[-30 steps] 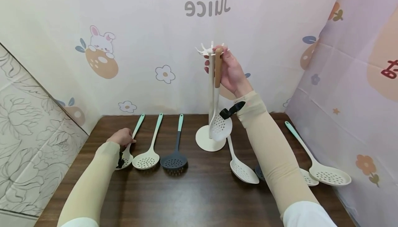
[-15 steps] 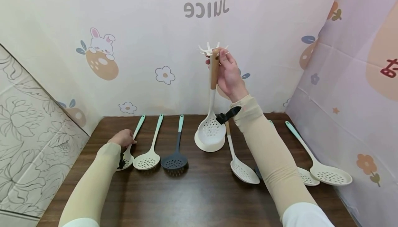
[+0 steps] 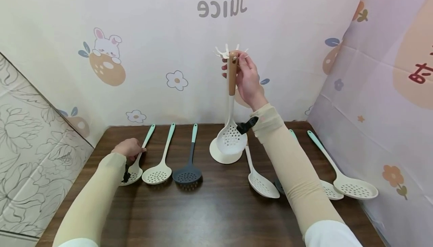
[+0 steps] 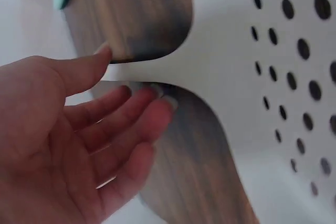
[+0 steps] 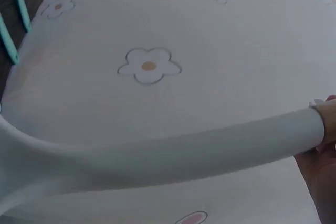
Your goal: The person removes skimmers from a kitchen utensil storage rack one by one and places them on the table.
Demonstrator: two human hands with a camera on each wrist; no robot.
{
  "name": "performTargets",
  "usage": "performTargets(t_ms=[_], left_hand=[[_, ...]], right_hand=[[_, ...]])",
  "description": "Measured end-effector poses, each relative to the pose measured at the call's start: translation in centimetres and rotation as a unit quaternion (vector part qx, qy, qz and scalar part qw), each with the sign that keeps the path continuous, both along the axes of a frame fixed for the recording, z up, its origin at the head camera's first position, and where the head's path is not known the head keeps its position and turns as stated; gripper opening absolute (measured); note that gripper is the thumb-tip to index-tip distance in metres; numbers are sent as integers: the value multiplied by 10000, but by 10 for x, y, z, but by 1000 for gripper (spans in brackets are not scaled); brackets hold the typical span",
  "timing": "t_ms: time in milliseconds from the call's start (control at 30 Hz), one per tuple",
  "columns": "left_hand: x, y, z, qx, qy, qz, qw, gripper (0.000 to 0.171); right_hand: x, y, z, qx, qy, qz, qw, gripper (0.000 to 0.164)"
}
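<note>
My right hand [image 3: 248,78] pinches the wooden handle of a white skimmer [image 3: 231,138] near its top. The skimmer hangs upright in front of a white utensil stand [image 3: 216,156] with a ring of hooks; whether it hangs on a hook is hidden. In the right wrist view its white neck [image 5: 199,156] crosses the frame. At the left of the table, my left hand [image 3: 129,147] holds the neck of a cream skimmer [image 3: 135,173] with a mint handle end, lying flat. In the left wrist view, thumb and fingers [image 4: 100,66] lie on either side of that neck.
Another cream skimmer [image 3: 157,175] and a dark grey one [image 3: 187,175] lie left of the stand. Right of it lie a white slotted spoon [image 3: 264,185] and a cream slotted spoon [image 3: 356,187]; others are partly hidden under my right forearm. A patterned curtain [image 3: 152,51] rises behind.
My right hand has shifted slightly left with the white skimmer, which has turned its bowl toward the front and now hangs straighter before the stand. The left hand keeps its place.
</note>
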State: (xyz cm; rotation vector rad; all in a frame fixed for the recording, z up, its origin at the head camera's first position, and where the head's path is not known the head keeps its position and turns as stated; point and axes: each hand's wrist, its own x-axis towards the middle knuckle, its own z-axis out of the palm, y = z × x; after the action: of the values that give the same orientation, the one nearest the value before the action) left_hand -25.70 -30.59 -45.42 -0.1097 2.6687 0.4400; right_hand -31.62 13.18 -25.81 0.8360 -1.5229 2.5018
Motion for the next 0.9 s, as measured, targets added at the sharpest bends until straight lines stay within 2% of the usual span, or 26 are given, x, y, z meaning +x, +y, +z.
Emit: performTargets(t_ms=[100,167,233,300,400,500,700,900], left_hand=[[-2,2,7,-210,792,-18,9966,34],[-4,7,11,-180,1485,-45,9887,31],[-9,17,16,51,2032,-136,9790,28],[-12,31,23,365,2361,-282,9706,24],[-14,62,37,958,2564,-624,9598,22],[-15,97,50,1623,2622,-1072,9452,20],[-13,165,69,2496,2661,-1645,9164,21],[-7,210,78,3055,2722,-2086,8883,35]], right_hand=[[-5,5,-3,208,359,184,9990,28],[-9,8,-3,200,442,470,9977,29],[-12,14,-3,217,459,779,9957,33],[-15,19,-3,234,421,1096,9928,37],[-18,25,-3,197,242,1511,9880,44],[-20,29,-2,220,137,1712,9849,50],[-20,32,-2,301,121,1724,9845,54],[-18,29,-3,311,154,1634,9859,58]])
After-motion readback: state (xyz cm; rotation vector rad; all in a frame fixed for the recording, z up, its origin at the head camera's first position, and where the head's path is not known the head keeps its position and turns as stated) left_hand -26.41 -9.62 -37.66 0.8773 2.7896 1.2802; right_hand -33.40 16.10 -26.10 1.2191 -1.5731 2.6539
